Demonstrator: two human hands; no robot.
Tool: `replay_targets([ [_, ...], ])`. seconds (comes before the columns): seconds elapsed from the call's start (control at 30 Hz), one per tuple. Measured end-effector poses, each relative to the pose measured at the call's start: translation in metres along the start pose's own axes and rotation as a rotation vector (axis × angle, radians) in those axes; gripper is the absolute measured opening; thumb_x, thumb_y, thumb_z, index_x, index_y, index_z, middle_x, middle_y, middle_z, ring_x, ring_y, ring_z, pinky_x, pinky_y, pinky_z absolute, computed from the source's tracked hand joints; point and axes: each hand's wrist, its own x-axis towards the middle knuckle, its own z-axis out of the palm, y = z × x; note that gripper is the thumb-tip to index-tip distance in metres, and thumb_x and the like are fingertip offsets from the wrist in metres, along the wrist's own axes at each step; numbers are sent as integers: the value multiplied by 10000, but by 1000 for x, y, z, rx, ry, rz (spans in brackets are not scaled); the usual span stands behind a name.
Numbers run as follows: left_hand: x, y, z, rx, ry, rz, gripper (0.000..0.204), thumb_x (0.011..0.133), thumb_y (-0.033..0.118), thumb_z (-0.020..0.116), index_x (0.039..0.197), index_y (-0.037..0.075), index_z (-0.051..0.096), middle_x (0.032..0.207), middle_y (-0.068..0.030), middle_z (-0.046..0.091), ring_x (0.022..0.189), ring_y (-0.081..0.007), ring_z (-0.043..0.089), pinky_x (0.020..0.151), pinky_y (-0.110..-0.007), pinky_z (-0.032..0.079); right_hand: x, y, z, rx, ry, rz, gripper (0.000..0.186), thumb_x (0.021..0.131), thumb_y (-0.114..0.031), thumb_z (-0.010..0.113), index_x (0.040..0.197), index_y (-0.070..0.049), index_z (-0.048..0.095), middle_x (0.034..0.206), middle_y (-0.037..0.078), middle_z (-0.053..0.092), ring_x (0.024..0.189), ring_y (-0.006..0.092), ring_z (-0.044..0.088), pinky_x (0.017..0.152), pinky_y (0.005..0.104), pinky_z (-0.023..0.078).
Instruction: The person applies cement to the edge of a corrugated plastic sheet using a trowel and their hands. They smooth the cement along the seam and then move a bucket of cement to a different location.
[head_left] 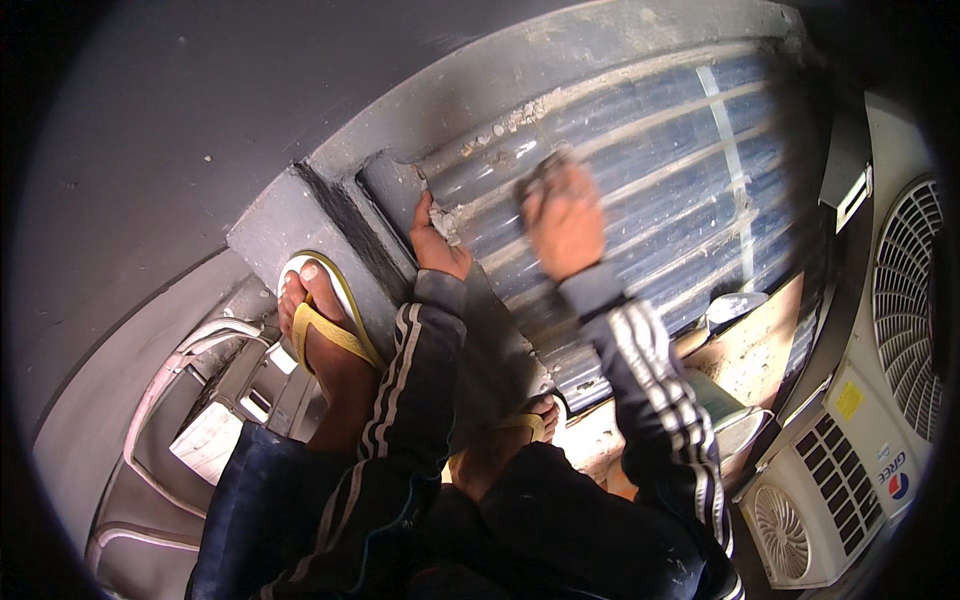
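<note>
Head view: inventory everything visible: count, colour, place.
Ribbed sheet: one, bluish grey, centre
Strip: one, whitish, across sheet
Lumps: several, pale grey, sheet's upper edge
Trowel: one, silvery, by sheet's lower edge
Bucket: one, greenish, below trowel
Fan grilles: two, pale, right
Pipes: several, whitish, left
Ledge: one, grey, left of sheet
Sandals: two, yellow and white, worn
Trousers: one pair, dark, bottom
Left hand: one, dark sleeve, sheet's left edge
Right hand: one, dark sleeve, over sheet

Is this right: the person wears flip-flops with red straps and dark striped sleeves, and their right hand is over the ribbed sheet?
Not quite. In the head view, the flip-flop straps are yellow, not red. The rest stands: the sleeves are dark with pale stripes, and the right hand is over the ribbed sheet.
</note>
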Motion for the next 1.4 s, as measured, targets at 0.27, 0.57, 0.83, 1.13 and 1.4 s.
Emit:
replay_targets([
  [0.27, -4, 3, 3, -117, -54, -82, 307, 876, 281, 502, 1062, 58, 601, 1068, -67, 629, 955, -226, 602, 872, -345, 465, 7, -39, -8, 251, -14, -149, 352, 843, -172, 493, 1106, 57, 540, 1158, 254, 521, 1097, 387, 497, 980, 464, 368],
  [0.57, 11, -3, 9, 7, 80, 258, 309, 924, 221, 429, 1156, 60, 555, 1154, -71, 591, 1049, -184, 548, 942, -282, 405, 95, 43, 2, -140, -61, 92, 541, 899, -309, 393, 1204, 136, 445, 1291, 303, 410, 1231, 398, 381, 1057, 432, 278],
  [0.83, 21, 7, 11, -102, 21, 115, 351, 938, 260, 381, 1181, 63, 540, 1224, -61, 553, 1059, -163, 534, 948, -290, 399, 36, -44, 11, 202, -133, -99, 459, 829, -165, 507, 1200, 103, 469, 1213, 292, 472, 1159, 405, 451, 989, 441, 379],
  [1.13, 31, 17, 32, -136, 134, 305, 223, 886, 266, 526, 950, 63, 596, 884, -41, 620, 874, -177, 581, 813, -284, 454, 51, -35, 17, 53, 39, -56, 420, 834, -189, 511, 1150, 87, 508, 1171, 263, 499, 1093, 414, 477, 978, 458, 358],
  [1.4, 34, 35, 16, -228, -374, 2, 195, 874, 246, 541, 944, 75, 605, 899, -59, 641, 827, -177, 608, 787, -304, 495, 5, -87, 30, 404, -171, -336, 478, 764, -196, 540, 1149, 85, 505, 1156, 260, 511, 1121, 384, 483, 1006, 469, 336],
])
